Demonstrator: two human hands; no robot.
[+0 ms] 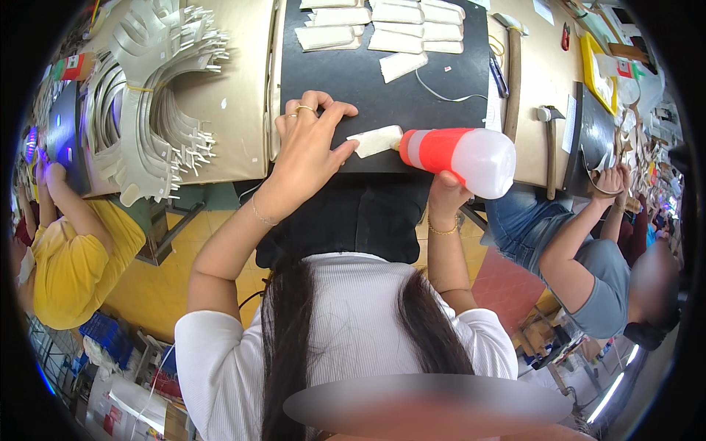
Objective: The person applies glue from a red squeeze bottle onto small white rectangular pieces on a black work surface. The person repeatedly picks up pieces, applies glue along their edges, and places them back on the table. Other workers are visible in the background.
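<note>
My right hand [448, 197] grips a squeeze bottle [489, 158], translucent white with a red band around it. The bottle lies tilted almost flat, its nozzle at the right end of a small cream-coloured piece [377, 140] near the front edge of a black work mat [331, 81]. At the piece's left end is the thumb of my left hand [309, 151], with the fingers bent but apart over the mat and nothing gripped. Similar cream pieces [423, 33] lie in overlapping rows at the mat's far side, and a single one [403, 67] sits just in front of them.
To the left, a large bundle of curved pale strips [136, 95] covers the table. A thin white cord [445, 98] crosses the mat. Right of it lie hammers [551, 140], a dark-handled tool [498, 77] and a yellow tray [597, 73]. Co-workers sit at both sides, including one in yellow [88, 257].
</note>
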